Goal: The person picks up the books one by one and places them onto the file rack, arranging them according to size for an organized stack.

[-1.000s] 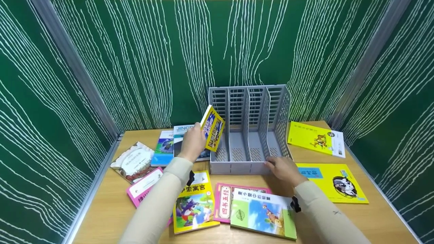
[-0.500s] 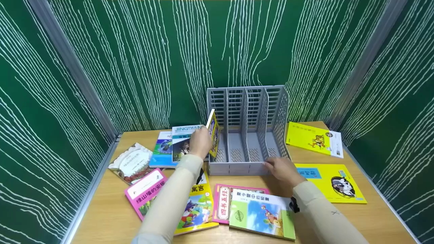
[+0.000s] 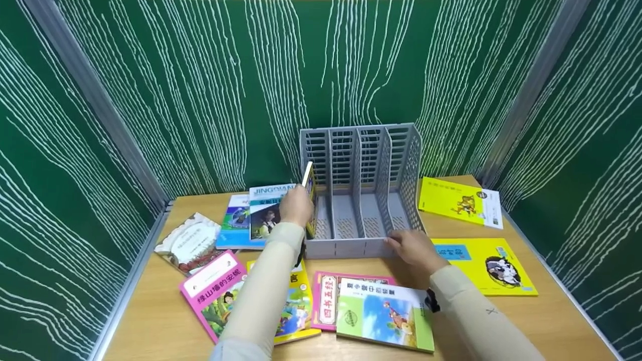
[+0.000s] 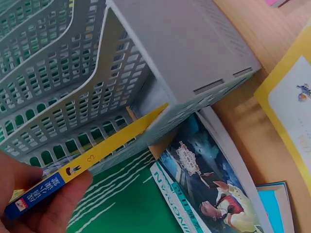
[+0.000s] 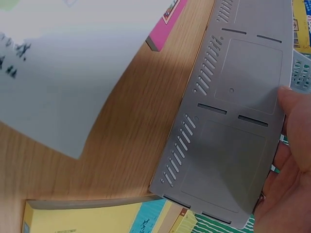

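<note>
A grey file organizer (image 3: 348, 249) with slotted backs and tall dividers stands at the rear of the table. My left hand (image 3: 296, 206) pinches a thin yellow book (image 4: 114, 141) by its spine, which is yellow with a blue end in the left wrist view. This book stands nearly upright inside the leftmost compartment, its lower end behind the front wall; my hand hides part of it in the head view. With the thumb outside and fingers behind, my right hand (image 3: 414, 250) grips the organizer's front rim near its right end.
Left of the organizer lie a JINGDIAN book (image 3: 268, 220), a blue book (image 3: 233, 235) and a white oval-label book (image 3: 193, 243). In front are a pink book (image 3: 210, 291) and a green-and-white book (image 3: 386, 316) overlapping another pink one (image 3: 326, 301). Yellow books (image 3: 501, 271) lie right.
My left hand has brought the yellow book from a tilt above the organizer's left side down into the leftmost compartment, turning it upright. The right hand keeps its hold on the rim.
</note>
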`<state>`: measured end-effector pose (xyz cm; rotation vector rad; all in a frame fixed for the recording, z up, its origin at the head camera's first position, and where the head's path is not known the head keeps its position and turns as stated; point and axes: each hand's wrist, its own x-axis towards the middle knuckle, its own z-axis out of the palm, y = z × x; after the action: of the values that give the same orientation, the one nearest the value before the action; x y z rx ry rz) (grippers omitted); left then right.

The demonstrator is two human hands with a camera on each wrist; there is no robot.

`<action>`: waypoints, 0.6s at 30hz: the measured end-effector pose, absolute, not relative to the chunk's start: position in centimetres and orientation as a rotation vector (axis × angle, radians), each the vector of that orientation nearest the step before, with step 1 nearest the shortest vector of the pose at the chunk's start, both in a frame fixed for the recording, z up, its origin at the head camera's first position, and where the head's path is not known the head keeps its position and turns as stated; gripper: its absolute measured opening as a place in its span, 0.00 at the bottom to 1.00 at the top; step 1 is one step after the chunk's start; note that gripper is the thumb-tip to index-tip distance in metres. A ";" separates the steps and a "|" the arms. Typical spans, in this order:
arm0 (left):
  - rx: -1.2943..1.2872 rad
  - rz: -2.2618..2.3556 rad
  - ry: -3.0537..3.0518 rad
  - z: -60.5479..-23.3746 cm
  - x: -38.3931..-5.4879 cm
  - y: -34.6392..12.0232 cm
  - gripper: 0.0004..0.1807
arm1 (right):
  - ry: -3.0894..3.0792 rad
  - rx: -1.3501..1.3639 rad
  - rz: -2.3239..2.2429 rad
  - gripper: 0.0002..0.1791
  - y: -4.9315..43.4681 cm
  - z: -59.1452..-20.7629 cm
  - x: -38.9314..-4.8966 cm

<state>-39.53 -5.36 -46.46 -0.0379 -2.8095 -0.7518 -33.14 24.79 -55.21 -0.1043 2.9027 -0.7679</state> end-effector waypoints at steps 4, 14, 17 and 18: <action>0.025 -0.796 -2.860 -46.4 -40.0 -5.5 0.21 | 2.934 -0.156 -0.758 0.22 24.9 -55.2 -33.1; 0.003 -0.972 -2.842 -46.7 -39.9 -5.8 0.26 | 2.998 -0.175 -0.722 0.21 25.1 -55.6 -33.2; 0.017 -1.018 -2.812 -46.9 -39.8 -5.9 0.22 | 3.000 -0.188 -0.722 0.21 25.1 -55.7 -33.2; 0.023 -1.027 -2.804 -47.0 -39.7 -6.0 0.21 | 3.002 -0.196 -0.724 0.20 25.1 -55.8 -33.2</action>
<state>-39.71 -6.03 -47.04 0.0234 -2.8042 -1.0272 -33.20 25.08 -55.78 -0.1956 3.0016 -0.7238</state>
